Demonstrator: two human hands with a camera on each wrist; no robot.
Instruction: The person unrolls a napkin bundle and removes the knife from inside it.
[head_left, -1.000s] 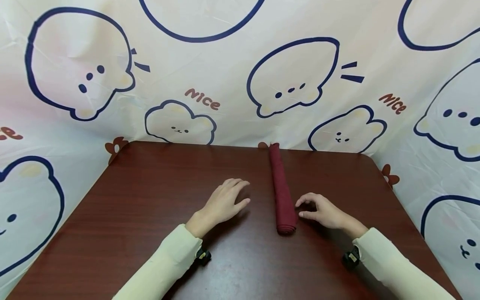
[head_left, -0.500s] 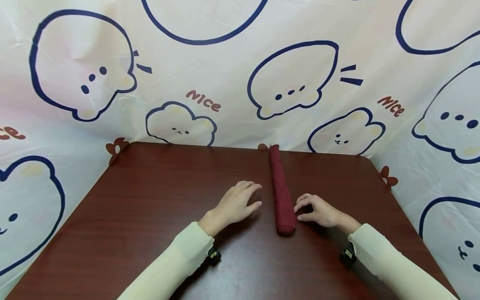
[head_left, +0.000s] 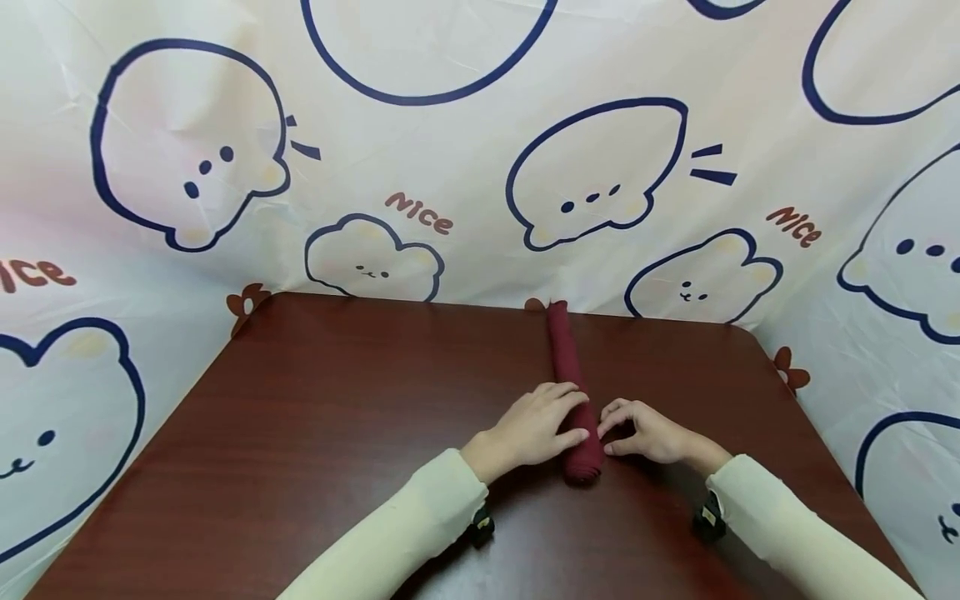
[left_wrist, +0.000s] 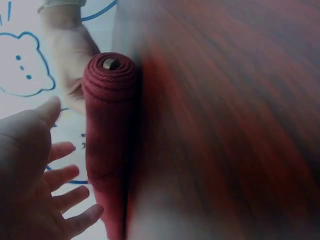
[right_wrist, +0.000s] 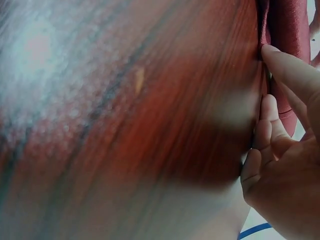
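Observation:
A dark red rolled cloth lies lengthwise on the brown table, its spiral end toward me. At the core of that end, in the left wrist view, a small pale, shiny bit shows. My left hand reaches over the roll's left side near its front end, fingers loosely bent and spread. On the other side, my right hand has thumb and index finger at the roll's lower edge. The right wrist view shows the right thumb pinching a loose fold of the cloth, with the other fingers resting low by the table.
The brown wood-grain table is bordered by a pale curtain with blue cartoon outlines. The roll's far end reaches the table's back edge. Each wrist carries a small black camera, the left camera and right camera.
My left hand has moved right from the bare table onto the rolled cloth. The right hand has closed in slightly at the roll's right edge. The head view has shifted a little.

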